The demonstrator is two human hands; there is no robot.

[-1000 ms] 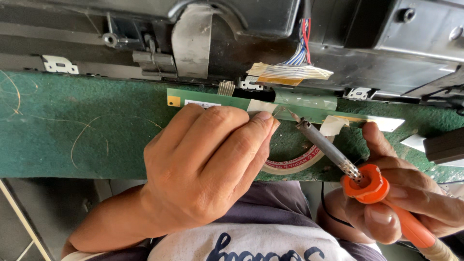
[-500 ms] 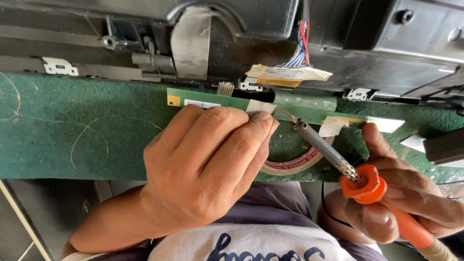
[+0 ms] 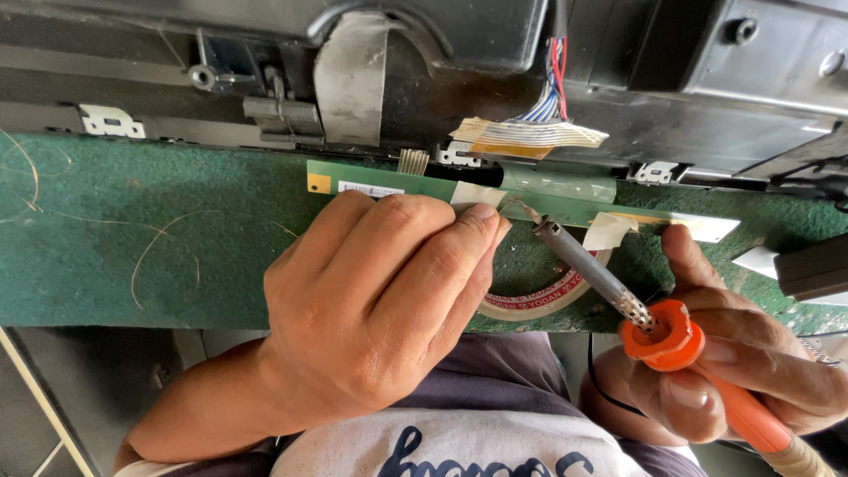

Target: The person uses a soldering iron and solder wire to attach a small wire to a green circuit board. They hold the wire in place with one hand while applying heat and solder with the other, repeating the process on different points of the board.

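Orange soldering iron gripped in right hand, tip beside left hand pinching solder wire

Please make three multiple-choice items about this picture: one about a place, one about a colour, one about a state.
1. Where does the tape roll lie?
A. on the green mat, between the two hands
B. on the black housing above
C. on the floor

2. What colour is the soldering iron's handle?
A. blue
B. orange
C. white

3. How does the right hand stand to the soldering iron?
A. open, away from it
B. closed around its handle
C. resting flat on the mat

Key: 1 A, the roll lies on the green mat below the narrow green circuit board, beside the left hand. 2 B, collar and grip are orange. 3 B, fingers wrap the handle, tip at the board.
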